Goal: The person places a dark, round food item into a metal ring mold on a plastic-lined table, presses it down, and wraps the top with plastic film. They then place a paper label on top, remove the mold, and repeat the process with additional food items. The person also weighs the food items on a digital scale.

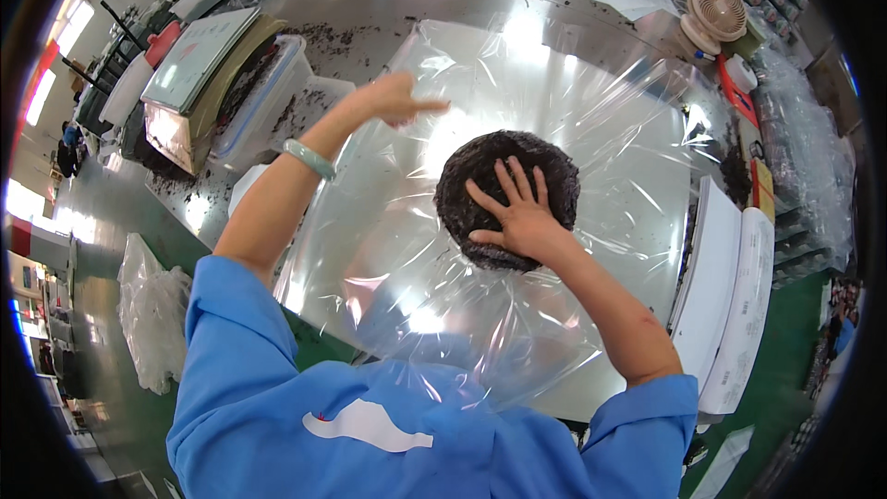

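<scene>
A round, dark, flaky mass (461, 187) lies on clear plastic film (388, 235), which is spread over a pale board on the table. My right hand (523, 215) rests flat on the mass with its fingers spread. To the upper left of the mass, my left hand (402, 100) is held over the film, index finger stretched out to the right and the other fingers curled. I see nothing in its grasp, though the palm side is hidden. The wrinkled film reaches down over the table edge to my blue clothing.
At left, a lidless plastic tub (294, 76) with dark flakes stands beside a tilted box (197, 62). A small fan (717, 10) is at the upper right. Stacked white sheets (707, 277) lie along the right edge. Dark crumbs scatter on the metal table (360, 0); a plastic bag (152, 312) is at lower left.
</scene>
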Tool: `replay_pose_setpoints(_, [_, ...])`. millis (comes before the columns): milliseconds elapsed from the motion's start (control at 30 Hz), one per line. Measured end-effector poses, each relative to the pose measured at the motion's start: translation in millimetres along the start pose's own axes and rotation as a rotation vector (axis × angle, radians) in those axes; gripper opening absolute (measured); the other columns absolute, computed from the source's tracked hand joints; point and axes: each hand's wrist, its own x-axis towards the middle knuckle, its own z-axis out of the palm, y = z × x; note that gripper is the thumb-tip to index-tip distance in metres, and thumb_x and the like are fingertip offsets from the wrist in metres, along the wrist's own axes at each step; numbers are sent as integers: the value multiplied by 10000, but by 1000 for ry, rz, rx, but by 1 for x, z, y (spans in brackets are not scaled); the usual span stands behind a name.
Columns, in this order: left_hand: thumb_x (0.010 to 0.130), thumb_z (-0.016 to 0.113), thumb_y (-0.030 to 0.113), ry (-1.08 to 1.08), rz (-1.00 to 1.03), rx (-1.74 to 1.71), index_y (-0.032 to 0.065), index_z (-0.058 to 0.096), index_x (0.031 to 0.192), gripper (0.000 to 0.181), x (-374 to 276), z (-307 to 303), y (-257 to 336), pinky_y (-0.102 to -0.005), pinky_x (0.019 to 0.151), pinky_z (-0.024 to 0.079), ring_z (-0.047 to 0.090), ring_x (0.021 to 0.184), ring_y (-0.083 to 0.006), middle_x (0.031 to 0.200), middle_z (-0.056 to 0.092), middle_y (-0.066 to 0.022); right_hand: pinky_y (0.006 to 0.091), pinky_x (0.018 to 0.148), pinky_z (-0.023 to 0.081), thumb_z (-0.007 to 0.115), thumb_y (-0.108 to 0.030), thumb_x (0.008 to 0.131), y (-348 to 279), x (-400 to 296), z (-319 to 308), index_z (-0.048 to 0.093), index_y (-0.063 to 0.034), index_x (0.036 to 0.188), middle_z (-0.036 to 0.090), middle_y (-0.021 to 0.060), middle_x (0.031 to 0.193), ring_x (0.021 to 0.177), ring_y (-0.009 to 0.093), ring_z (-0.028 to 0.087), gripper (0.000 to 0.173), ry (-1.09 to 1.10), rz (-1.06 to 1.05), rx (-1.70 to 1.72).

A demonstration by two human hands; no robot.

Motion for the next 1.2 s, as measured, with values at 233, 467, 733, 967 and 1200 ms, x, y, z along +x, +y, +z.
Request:
replay_pose_setpoints(233, [944,575,208,770,23,-331,119,704,1067,199,-68,-128,1,-269,619,472,565,674,-125,813,661,-34,586,1167,-30,478,-683,881,-3,6,-5,258,-335,1537,161,237,1587,1493,385,24,775,8,-42,-38])
replay_pose_setpoints(467, [876,606,332,294,-107,-332,-37,441,1378,644,24,24,-20,-381,789,528,578,976,-329,1113,556,-221,621,1148,25,579,-604,859,2,-11,-9,267,-288,1539,173,249,1577,1476,431,61,812,-63,17,-110])
replay_pose_setpoints(733, [876,651,211,621,205,-580,-62,444,1376,606,-3,-57,46,-356,715,554,712,751,-262,821,682,-284,609,1159,-17,615,-526,869,-15,-2,-23,221,-257,1553,106,250,1597,1490,411,-6,833,-218,38,-134])
replay_pose_setpoints(967, [929,610,366,296,178,-106,95,694,1143,355,-65,6,2,-321,671,544,706,725,-190,811,738,-94,608,1160,-18,617,-527,866,-11,-4,-26,214,-261,1556,101,245,1599,1490,409,-9,842,-234,89,-132])
replay_pose_setpoints(1200, [896,641,460,260,-43,-408,43,448,1423,700,-128,-14,-24,-363,907,502,675,1027,-248,1063,720,-139,601,1163,-23,617,-533,862,-19,0,-25,227,-261,1554,99,237,1602,1491,406,-6,839,-209,25,-120])
